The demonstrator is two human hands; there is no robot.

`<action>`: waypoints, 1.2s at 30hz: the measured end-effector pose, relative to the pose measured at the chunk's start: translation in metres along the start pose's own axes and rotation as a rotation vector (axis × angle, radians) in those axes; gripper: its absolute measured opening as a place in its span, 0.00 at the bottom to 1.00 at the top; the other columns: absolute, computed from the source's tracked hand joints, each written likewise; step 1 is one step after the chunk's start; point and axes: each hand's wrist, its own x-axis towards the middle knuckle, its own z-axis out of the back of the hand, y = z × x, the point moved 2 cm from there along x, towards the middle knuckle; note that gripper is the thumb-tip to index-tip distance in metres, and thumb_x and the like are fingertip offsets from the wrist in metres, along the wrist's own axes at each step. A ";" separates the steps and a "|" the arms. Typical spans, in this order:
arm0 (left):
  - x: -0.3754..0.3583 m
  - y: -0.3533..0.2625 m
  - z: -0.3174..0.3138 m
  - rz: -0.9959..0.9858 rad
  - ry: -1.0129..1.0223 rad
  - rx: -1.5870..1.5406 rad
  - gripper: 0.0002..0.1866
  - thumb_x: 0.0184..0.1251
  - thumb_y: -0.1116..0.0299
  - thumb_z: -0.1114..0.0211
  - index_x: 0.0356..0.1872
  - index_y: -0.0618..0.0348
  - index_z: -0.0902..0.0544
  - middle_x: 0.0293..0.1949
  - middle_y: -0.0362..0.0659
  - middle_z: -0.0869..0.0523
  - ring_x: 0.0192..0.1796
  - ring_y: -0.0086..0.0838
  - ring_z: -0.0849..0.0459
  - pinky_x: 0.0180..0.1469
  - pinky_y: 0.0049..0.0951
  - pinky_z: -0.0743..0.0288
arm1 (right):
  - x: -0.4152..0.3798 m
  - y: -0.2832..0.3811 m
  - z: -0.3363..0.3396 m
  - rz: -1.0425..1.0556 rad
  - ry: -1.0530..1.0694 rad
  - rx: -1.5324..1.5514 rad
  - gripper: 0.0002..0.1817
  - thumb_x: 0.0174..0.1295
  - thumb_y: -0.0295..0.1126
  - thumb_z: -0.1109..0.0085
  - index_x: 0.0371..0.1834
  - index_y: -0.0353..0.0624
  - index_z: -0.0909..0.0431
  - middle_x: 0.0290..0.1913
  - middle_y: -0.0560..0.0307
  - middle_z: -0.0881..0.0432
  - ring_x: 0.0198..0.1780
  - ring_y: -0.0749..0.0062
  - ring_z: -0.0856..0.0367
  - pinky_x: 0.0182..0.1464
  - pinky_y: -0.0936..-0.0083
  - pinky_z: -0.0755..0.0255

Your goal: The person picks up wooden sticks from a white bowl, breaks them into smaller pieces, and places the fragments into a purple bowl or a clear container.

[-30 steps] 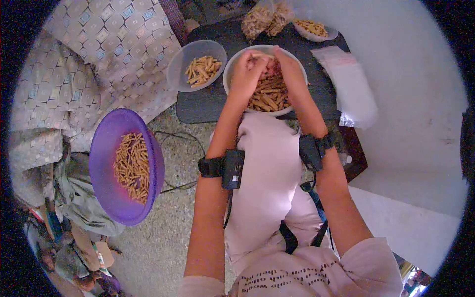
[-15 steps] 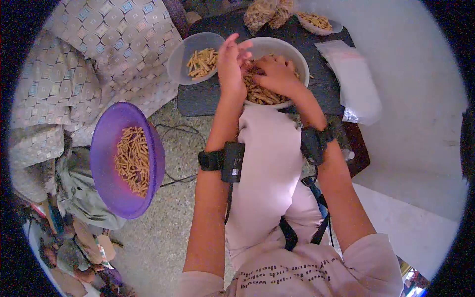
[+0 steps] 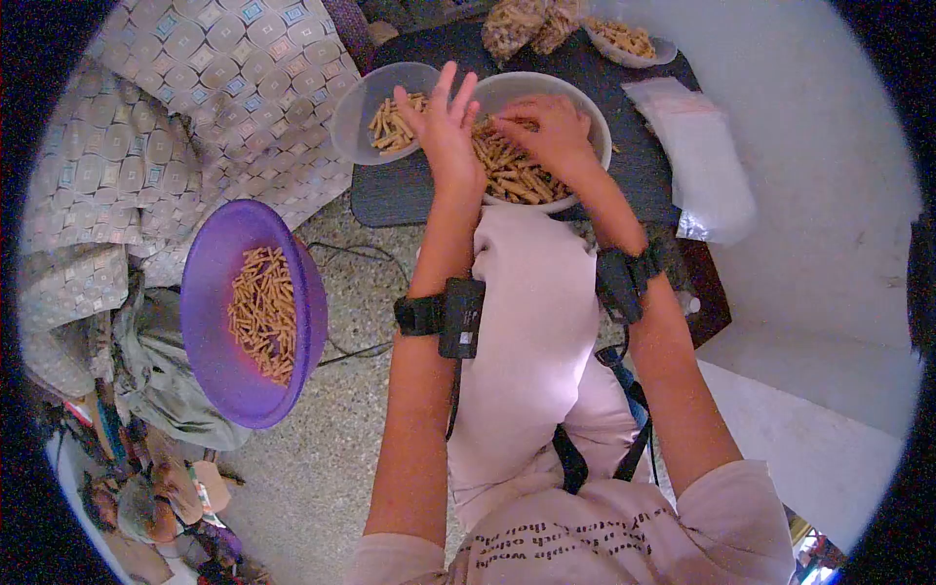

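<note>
My left hand [image 3: 447,125] is open, palm up with fingers spread, between a clear plastic bowl [image 3: 353,125] and a larger white bowl [image 3: 597,109]. In the clear bowl lie some short brown snack sticks [image 3: 388,129], partly hidden by my left fingers. The white bowl holds a bigger heap of similar sticks [image 3: 517,175]. Over that heap my right hand [image 3: 558,136] is bent, palm down, with its fingers drawn together at the sticks. Whatever is between those fingertips is hidden.
Both bowls stand on a dark table [image 3: 390,200]. Behind them are filled plastic bags [image 3: 517,29] and a small bowl of sticks [image 3: 624,41]. Clear plastic packets [image 3: 697,156] lie at right. A purple basin [image 3: 210,322] of sticks stands left, near cables [image 3: 361,353] on the floor.
My left hand's fingers have spread and tilted left towards the clear bowl. My right hand's fingers have drawn together and lifted slightly, uncovering more of the heap.
</note>
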 end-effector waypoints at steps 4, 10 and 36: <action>0.005 0.005 -0.004 0.039 0.256 0.258 0.23 0.67 0.61 0.46 0.61 0.57 0.35 0.50 0.42 0.20 0.52 0.28 0.23 0.51 0.28 0.32 | 0.009 -0.010 0.011 -0.094 -0.031 0.684 0.16 0.59 0.43 0.42 0.41 0.43 0.18 0.43 0.56 0.18 0.45 0.71 0.21 0.50 0.72 0.32; -0.001 0.019 -0.014 -0.135 0.548 0.438 0.15 0.64 0.68 0.41 0.50 0.61 0.24 0.47 0.42 0.19 0.50 0.27 0.22 0.54 0.26 0.31 | 0.010 -0.013 0.018 -0.117 -0.284 0.990 0.12 0.58 0.33 0.41 0.42 0.38 0.21 0.38 0.54 0.17 0.40 0.72 0.19 0.45 0.78 0.27; 0.002 -0.006 0.006 0.013 0.097 -0.129 0.31 0.73 0.65 0.57 0.68 0.29 0.63 0.68 0.44 0.38 0.67 0.40 0.37 0.60 0.36 0.37 | -0.004 0.008 -0.009 0.240 0.265 -0.053 0.25 0.54 0.47 0.43 0.57 0.55 0.27 0.51 0.53 0.22 0.58 0.52 0.31 0.63 0.51 0.48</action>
